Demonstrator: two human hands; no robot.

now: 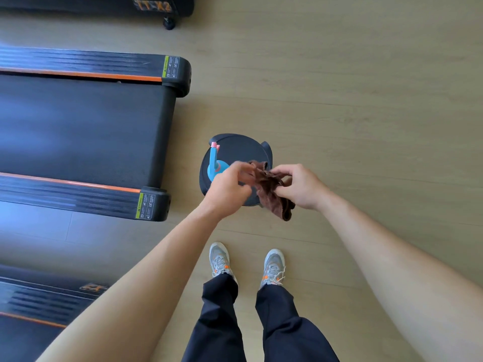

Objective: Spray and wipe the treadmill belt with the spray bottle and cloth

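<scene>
Hands on my feed, left hand (227, 190) and right hand (300, 186), pinch a brown terry cloth (273, 190) above the round black stool (240, 150) bearing the blue spray bottle (214, 159), near the black treadmill belt (78, 126), end-cap label (146, 206) reading WARNING.

The left hand (227, 189) covers much of the spray bottle (214, 163); only its blue head and pink nozzle show past the fingers. The cloth (271, 189) blurs at those fingertips, perhaps pinched. The right hand (300, 186) and cloth hide part of the stool (240, 147). Left of the fingers, the treadmill belt (78, 126) runs off the edge, its warning labels (146, 206) unreadable.
</scene>
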